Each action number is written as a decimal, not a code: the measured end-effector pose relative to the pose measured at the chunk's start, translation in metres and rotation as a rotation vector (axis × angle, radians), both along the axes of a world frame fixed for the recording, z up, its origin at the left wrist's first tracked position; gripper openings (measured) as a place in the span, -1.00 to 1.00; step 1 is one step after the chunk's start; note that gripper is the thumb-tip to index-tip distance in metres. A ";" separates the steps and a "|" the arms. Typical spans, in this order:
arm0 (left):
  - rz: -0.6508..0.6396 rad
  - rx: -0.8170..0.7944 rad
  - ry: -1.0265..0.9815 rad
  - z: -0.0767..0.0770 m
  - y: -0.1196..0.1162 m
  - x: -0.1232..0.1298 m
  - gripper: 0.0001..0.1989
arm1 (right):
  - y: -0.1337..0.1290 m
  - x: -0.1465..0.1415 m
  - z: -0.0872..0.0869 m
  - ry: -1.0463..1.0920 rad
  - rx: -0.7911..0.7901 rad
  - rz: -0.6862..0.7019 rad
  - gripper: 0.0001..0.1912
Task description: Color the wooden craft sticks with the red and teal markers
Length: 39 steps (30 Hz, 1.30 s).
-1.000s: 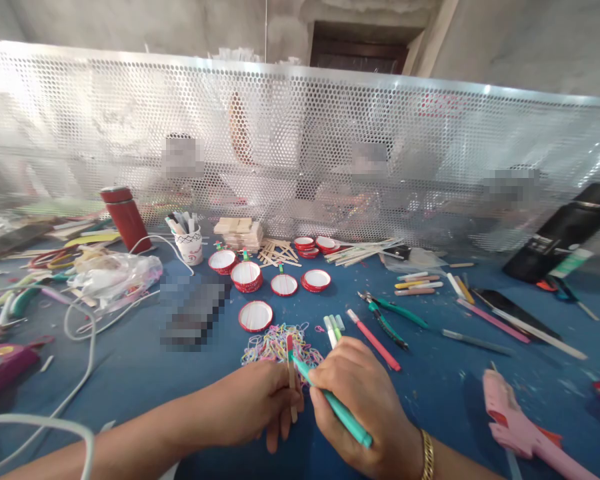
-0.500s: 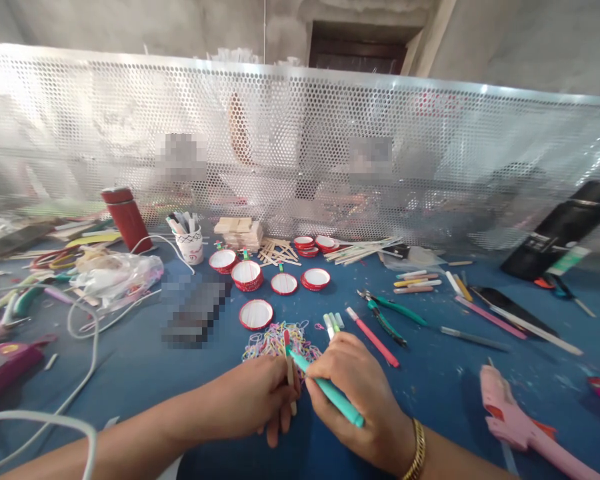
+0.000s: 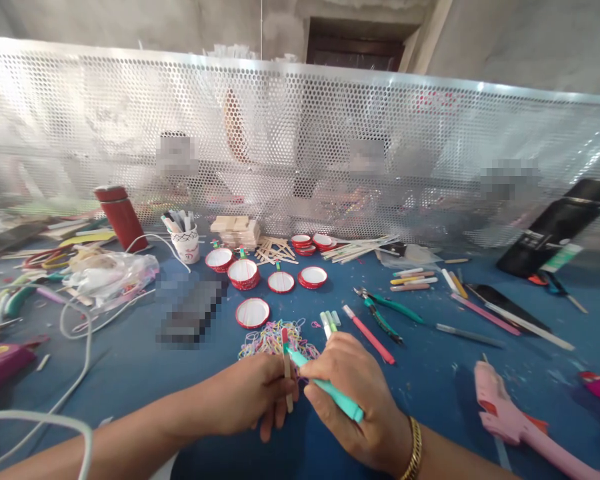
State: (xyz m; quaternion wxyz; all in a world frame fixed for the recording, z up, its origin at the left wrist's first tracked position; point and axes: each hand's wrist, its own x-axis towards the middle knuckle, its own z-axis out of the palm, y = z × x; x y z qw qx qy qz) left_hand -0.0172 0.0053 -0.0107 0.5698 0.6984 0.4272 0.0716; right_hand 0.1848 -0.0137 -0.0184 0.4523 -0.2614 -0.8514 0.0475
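My left hand (image 3: 260, 393) pinches a flat wooden craft stick (image 3: 288, 380) upright; its top end is coloured red with a bit of green just below. In my right hand (image 3: 355, 400) is a turquoise marker pen (image 3: 337, 397), its tip against the stick under the red part. Behind both hands lies a heap of small coloured rubber bands (image 3: 270, 339). Beyond it sits a round red-rimmed lid with a white inside (image 3: 253, 313). A red marker (image 3: 369, 335) and some green-tinted markers (image 3: 329, 323) lie just past my right hand.
Stacked red-rimmed lids (image 3: 243, 273), a cup of markers (image 3: 185, 245), wooden pieces (image 3: 236, 231) and a red flask (image 3: 121, 217) stand toward a perforated metal screen (image 3: 280, 147). Green-handled pliers (image 3: 380, 317) and a pink glue gun (image 3: 503, 407) lie right. White cable (image 3: 87, 360) loops at left.
The turquoise marker's tip stays by the stick below its red end, where some green shows now. Both hands keep their grips; the whole view has shifted slightly.
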 end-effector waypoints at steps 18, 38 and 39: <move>0.026 -0.073 -0.044 -0.008 0.008 0.001 -0.80 | 0.002 0.001 -0.003 0.095 0.012 -0.107 -0.90; 0.025 -0.049 -0.031 -0.007 0.006 0.002 -0.83 | 0.003 -0.002 -0.007 0.021 0.021 -0.086 -0.91; 0.025 -0.046 -0.033 -0.006 0.006 0.002 -0.84 | 0.004 -0.002 -0.007 0.017 0.021 -0.089 -0.91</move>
